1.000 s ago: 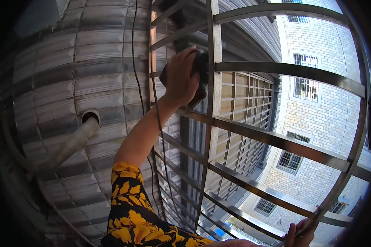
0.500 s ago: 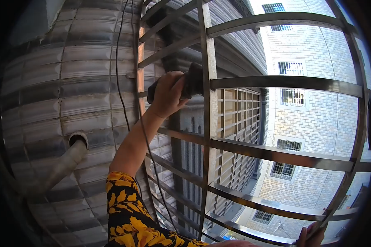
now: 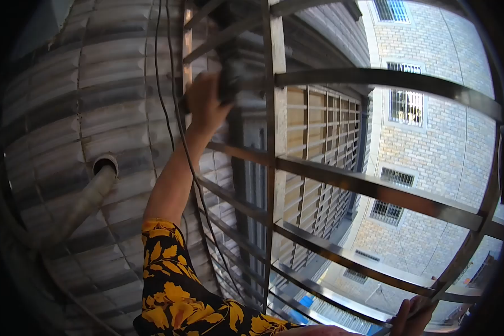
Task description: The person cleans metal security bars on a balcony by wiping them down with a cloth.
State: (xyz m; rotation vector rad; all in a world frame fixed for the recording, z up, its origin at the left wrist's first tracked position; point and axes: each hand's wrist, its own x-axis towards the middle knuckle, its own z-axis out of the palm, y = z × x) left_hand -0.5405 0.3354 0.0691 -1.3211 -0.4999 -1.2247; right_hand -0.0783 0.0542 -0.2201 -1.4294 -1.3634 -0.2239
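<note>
My left hand (image 3: 206, 103), slightly blurred, is closed round a dark cloth (image 3: 228, 84) at a horizontal bar of the metal window grille (image 3: 278, 112), close to the tiled wall. The cloth bunches out on both sides of the hand. At the lower right, my right hand (image 3: 411, 318) has its fingers wrapped round a bar where the grille's curved outer upright meets a crossbar. A black cable (image 3: 183, 131) runs down in front of my left forearm.
A tiled wall (image 3: 117, 101) fills the left side, with a pipe (image 3: 95, 193) coming out of a round hole. Beyond the bars stand another barred window (image 3: 319, 129) and a pale brick building (image 3: 431, 145) with barred windows.
My left hand has moved left with the cloth along the bar, away from the thick upright and towards the wall. My right hand keeps its hold on the grille. The view has shifted a little.
</note>
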